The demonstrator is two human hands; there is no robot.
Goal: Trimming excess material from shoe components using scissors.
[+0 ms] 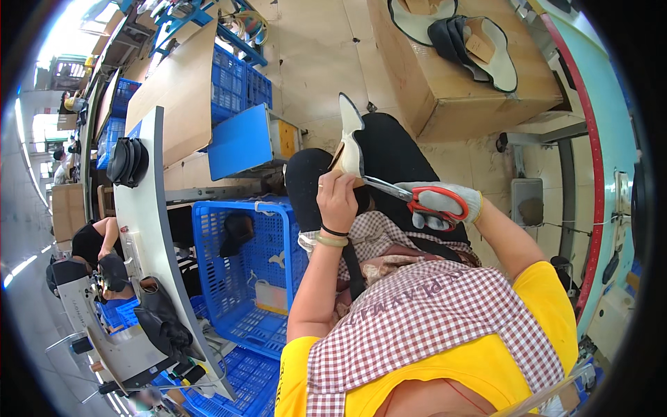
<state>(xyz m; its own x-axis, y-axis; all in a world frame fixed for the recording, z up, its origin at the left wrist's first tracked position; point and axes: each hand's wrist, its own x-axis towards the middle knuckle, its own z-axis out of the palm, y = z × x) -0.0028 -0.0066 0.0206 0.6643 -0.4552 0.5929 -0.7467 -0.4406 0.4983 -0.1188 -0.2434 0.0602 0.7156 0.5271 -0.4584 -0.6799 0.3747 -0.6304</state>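
Observation:
My left hand (337, 200) is pinched closed on a shoe upper (351, 151) with a cream lining and a thin dark edge, held up above my lap. A tan piece shows against its lining. In my right hand (449, 203), which wears a pale glove with grey fingertips, I grip scissors (390, 187) with red handles. Their blades point left, and the tips reach the lower right edge of the upper, close to my left fingers. Whether the blades touch the material cannot be made out.
Cream-lined dark shoe uppers (486, 52) lie on a cardboard box (479, 111) ahead right. A blue crate (243, 206) stands at my left, beside a narrow table (142, 208) bearing black pieces (128, 161) and a sewing machine (87, 313). Another person (94, 240) is beyond it.

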